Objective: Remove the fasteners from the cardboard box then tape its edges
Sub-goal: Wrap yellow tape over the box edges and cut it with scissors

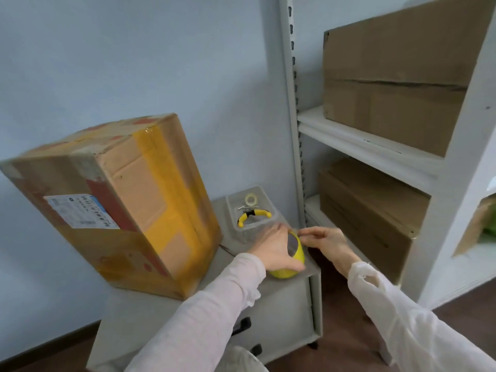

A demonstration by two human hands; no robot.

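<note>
Head view, left hand (271, 251) wrapped around yellow tape roll (291, 260), right hand (326, 241) fingertips pinching at its edge

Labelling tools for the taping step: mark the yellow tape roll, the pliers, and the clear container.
yellow tape roll (291, 260), head view, on its yellow outer band.
pliers (255, 214), head view, on the yellow handle.
clear container (230, 210), head view, on its left wall.
</note>
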